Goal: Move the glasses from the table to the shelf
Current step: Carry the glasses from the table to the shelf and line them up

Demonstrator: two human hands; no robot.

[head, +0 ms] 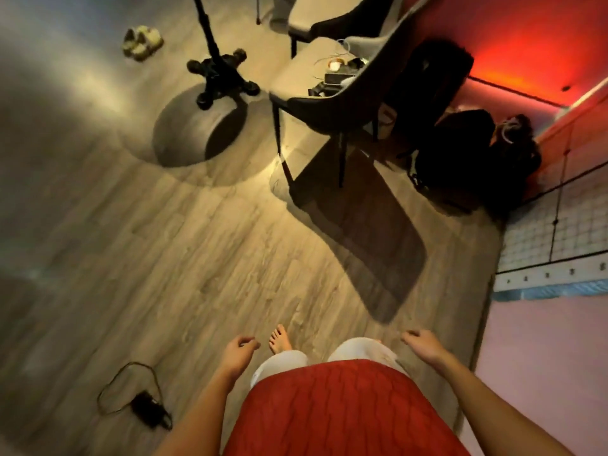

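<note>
No glasses, table or shelf show in the head view. I look down at a wooden floor [164,241]. My left hand [238,352] hangs at my side with fingers loosely curled and holds nothing. My right hand [422,345] hangs on the other side, fingers relaxed and empty. One bare foot [279,339] steps forward between them, below my red top [339,413].
A dark chair [348,103] stands ahead right, its seat holding small items and cables. A black wheeled stand base [218,77] sits ahead left, slippers [143,42] beyond it. Dark bags [470,159] lie by the red-lit wall. A black charger with cable [148,411] lies at lower left.
</note>
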